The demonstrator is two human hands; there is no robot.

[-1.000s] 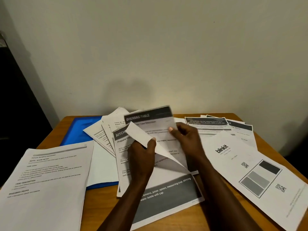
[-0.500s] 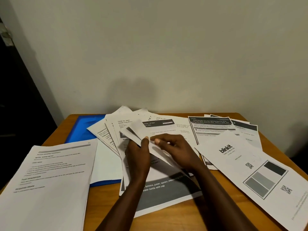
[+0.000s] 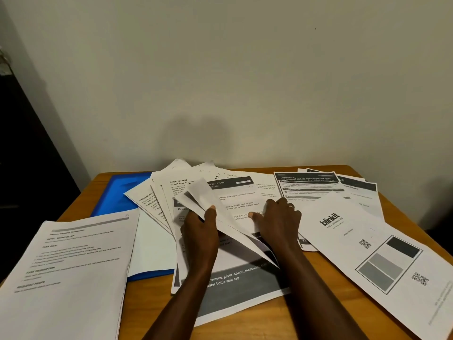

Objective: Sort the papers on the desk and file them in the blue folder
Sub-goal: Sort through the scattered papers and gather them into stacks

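The blue folder [image 3: 117, 195] lies open toward the far left corner of the desk [image 3: 147, 311], with a white page [image 3: 154, 244] on it and a fan of printed sheets [image 3: 147, 192] overlapping its right side. In the middle of the desk the left hand [image 3: 199, 231] pinches the raised corners of two or so sheets [image 3: 199, 195] between thumb and fingers, holding them curled up off the pile. The right hand [image 3: 279, 220], a ring on one finger, lies with its fingers spread flat, pressing on the "DESK / STUDY" sheet [image 3: 237, 200] beneath. A sheet with a dark band [image 3: 242, 288] sits under both forearms near the front edge. A thick stack [image 3: 71, 266] fills the front left corner, overlapping the folder's near side. The blinkit flyer [image 3: 348, 231] runs along the right edge, over other pages [image 3: 308, 185] at the far right corner
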